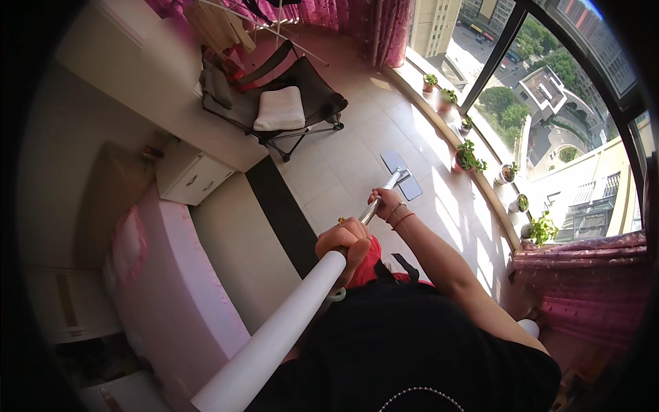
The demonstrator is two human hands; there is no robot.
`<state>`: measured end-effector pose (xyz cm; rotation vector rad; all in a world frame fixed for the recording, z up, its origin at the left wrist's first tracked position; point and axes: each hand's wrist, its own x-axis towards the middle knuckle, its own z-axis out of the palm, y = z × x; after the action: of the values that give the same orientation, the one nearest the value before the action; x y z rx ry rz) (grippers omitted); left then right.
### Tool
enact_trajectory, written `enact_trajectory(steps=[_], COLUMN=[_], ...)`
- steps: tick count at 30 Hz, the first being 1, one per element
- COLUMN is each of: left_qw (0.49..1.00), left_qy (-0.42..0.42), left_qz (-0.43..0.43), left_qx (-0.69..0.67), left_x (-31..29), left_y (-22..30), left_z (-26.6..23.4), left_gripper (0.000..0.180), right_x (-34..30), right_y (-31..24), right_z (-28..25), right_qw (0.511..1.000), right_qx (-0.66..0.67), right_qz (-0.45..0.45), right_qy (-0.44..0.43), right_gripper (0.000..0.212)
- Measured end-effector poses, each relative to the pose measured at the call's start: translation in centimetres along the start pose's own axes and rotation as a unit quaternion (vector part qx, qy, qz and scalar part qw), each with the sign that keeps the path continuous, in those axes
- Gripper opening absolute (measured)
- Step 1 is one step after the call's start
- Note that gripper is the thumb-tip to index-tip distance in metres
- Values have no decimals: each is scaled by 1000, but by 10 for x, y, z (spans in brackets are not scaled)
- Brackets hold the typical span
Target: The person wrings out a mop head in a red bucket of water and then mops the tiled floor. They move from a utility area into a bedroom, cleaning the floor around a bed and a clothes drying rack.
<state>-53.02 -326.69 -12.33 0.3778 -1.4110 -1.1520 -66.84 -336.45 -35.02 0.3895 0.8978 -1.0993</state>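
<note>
A flat mop (288, 316) slants from the lower left of the view down to the floor ahead. My left hand (345, 240), with a ring on one finger, is wrapped round its handle just beyond the thick white upper tube. Farther down, my right hand (386, 204) grips the thin metal shaft, bracelets at its wrist. At the far end the blue-grey rectangular mop head (411, 189) lies on the pale floor tiles, close to the sunlit strip by the window. Both hands are closed on the handle.
A dark folding chair (312, 89) with a white cushion (280, 108) stands ahead to the left. Several potted plants (467, 156) line the curved window sill (491, 196) on the right. A pink-covered bed (168, 275) and a white drawer cabinet (199, 180) are on the left. Pink curtains (583, 281) hang at the right.
</note>
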Motion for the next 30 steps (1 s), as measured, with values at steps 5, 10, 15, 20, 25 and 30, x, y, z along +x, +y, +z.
enact_trajectory(steps=[5, 10, 15, 20, 25, 30], left_qw=[1000, 999, 999, 999, 999, 995], left_qy=[-20, -34, -42, -17, 6, 37], left_qz=[14, 20, -5, -16, 8, -1], left_qx=[5, 16, 20, 30, 52, 96], left_x=[112, 232, 333, 421, 510, 602], left_y=[-78, -138, -198, -259, -330, -394], left_z=[-22, -56, -86, -116, -138, -154], left_gripper=[26, 25, 23, 22, 22, 23], right_x=[83, 154, 222, 294, 377, 446], right_y=[-94, -175, -244, -303, -365, -424], right_z=[76, 162, 230, 303, 365, 438], right_qw=[1000, 999, 998, 998, 993, 986], right_qx=[-4, -4, 22, 10, 2, -78], right_qz=[12, 17, 40, 61, 103, 131], right_qy=[-12, -30, -43, -29, -51, -68], right_gripper=[8, 6, 9, 7, 6, 11])
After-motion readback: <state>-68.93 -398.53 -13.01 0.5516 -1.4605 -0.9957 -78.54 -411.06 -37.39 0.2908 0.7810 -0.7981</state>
